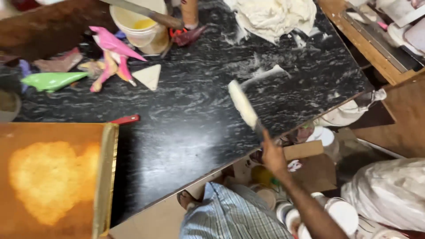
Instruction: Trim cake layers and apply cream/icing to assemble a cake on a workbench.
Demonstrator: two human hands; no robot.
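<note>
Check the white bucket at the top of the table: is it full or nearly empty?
Nearly empty. The white bucket stands upright on the black table, its inner wall bare, with only a little yellow liquid at the bottom.

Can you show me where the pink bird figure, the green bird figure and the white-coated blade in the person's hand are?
pink bird figure (111, 42), head view, on its body.
green bird figure (51, 80), head view, mid-body.
white-coated blade (242, 104), head view, middle of the blade.
</note>
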